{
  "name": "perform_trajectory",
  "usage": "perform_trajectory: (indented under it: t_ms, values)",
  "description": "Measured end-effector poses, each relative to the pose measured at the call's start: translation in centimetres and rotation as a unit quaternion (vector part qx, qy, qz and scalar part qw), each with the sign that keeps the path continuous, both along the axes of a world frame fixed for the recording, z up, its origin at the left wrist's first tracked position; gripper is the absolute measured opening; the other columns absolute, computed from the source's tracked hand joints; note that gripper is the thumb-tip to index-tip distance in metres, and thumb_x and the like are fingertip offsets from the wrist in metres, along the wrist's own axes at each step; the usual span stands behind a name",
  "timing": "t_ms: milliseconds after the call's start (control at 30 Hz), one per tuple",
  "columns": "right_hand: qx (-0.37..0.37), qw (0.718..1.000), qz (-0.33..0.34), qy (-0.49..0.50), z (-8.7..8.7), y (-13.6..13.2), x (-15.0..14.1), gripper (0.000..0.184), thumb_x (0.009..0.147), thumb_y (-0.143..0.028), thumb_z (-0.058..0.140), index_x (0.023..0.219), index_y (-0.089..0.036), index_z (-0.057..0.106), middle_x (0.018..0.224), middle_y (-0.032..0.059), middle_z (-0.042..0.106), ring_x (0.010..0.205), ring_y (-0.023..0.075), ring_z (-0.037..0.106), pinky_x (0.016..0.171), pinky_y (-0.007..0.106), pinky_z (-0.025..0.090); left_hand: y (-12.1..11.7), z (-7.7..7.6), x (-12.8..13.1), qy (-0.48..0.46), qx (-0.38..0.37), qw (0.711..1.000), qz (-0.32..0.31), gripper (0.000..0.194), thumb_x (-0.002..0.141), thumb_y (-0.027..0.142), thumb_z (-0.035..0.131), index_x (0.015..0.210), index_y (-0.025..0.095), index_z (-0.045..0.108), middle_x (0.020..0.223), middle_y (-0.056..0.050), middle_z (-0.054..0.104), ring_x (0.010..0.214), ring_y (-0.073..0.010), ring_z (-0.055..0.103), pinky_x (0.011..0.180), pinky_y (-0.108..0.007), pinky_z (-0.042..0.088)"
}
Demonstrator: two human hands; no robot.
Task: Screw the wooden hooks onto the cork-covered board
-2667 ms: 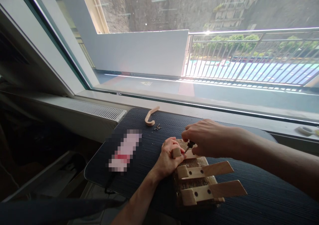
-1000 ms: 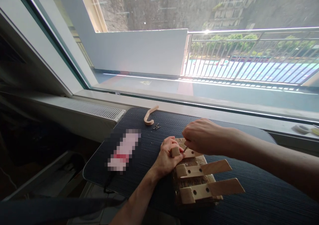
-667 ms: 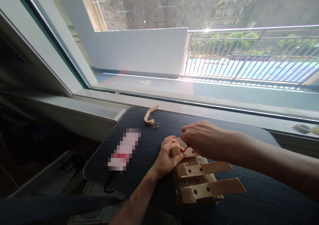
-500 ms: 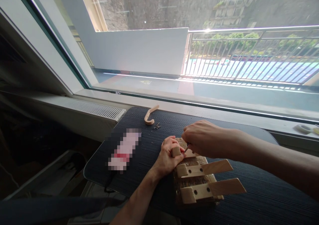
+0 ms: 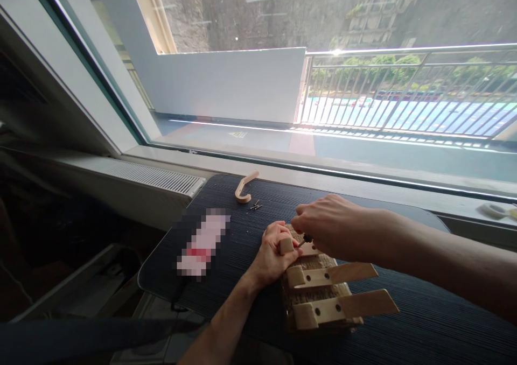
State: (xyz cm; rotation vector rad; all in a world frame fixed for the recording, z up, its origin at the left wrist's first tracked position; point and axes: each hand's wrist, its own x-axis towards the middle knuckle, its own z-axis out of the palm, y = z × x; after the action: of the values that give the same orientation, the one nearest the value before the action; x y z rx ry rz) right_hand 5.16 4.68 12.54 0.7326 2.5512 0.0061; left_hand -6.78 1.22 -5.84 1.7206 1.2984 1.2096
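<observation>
A rough wooden board [image 5: 314, 292] lies on a dark ribbed table [image 5: 424, 316]. Two pale wooden hooks are fixed across it, the middle hook [image 5: 331, 275] and the nearest hook [image 5: 343, 307], each with dark screw holes. My left hand [image 5: 272, 254] is closed round the curled end of a third wooden hook [image 5: 286, 245] at the board's far end. My right hand [image 5: 329, 226] reaches over it from the right, pinched on a small dark screwdriver [image 5: 305, 239] whose tip points down at that hook.
A loose wooden hook [image 5: 243, 188] and a few small dark screws [image 5: 255, 206] lie near the table's far edge. A blurred pink-and-white object [image 5: 202, 243] rests to the left. A radiator grille [image 5: 149, 176] and a large window sill run behind.
My right hand has shifted slightly over the far hook, its wrist turning a little with the small tool. The left hand and the board have stayed in place.
</observation>
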Motion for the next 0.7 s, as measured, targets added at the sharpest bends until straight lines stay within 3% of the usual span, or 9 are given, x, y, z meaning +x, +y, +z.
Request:
perform_trajectory:
  t_ms: [233,367,467,700]
  values:
    - [-0.001,0.998,0.038,0.058,-1.5,0.8,0.2,0.015,0.072,-0.007,0.052,0.065,-0.013,0.064,0.065,0.0052,0.062,0.058,0.0127,0.054,0.050,0.025,0.028,-0.1,-0.2,0.0,-0.003,-0.008,1.000,0.002,0.006,0.069,0.017,0.069,0.069,0.021,0.064,0.092,-0.004,0.058,0.114,-0.0243,0.044,0.100,-0.040,0.032]
    - [0.008,0.998,-0.006,0.061,-1.4,1.4,0.8,0.024,0.077,-0.015,0.045,0.063,-0.014,0.064,0.058,0.0047,0.059,0.052,0.0116,0.048,0.049,0.026,0.026,0.1,-0.6,-0.1,-0.003,0.014,1.000,0.000,0.008,0.068,0.017,0.070,0.073,0.021,0.065,0.092,-0.004,0.058,0.115,-0.0245,0.044,0.102,-0.041,0.030]
    - [0.006,0.998,-0.032,0.060,-0.8,1.3,1.0,0.018,0.076,-0.019,0.049,0.070,-0.015,0.066,0.064,0.0048,0.062,0.055,0.0121,0.050,0.050,0.025,0.027,0.1,-0.7,-0.1,-0.001,0.019,1.000,0.000,0.008,0.068,0.017,0.070,0.072,0.021,0.064,0.090,-0.004,0.058,0.115,-0.0245,0.044,0.102,-0.042,0.030]
    - [0.026,0.997,0.019,0.064,-1.2,0.7,0.8,0.016,0.070,-0.005,0.053,0.069,-0.017,0.065,0.074,0.0039,0.064,0.062,0.0136,0.056,0.050,0.025,0.027,0.0,-0.3,0.0,-0.006,-0.002,1.000,0.004,0.008,0.069,0.016,0.069,0.072,0.021,0.064,0.090,-0.004,0.058,0.114,-0.0247,0.044,0.100,-0.041,0.031]
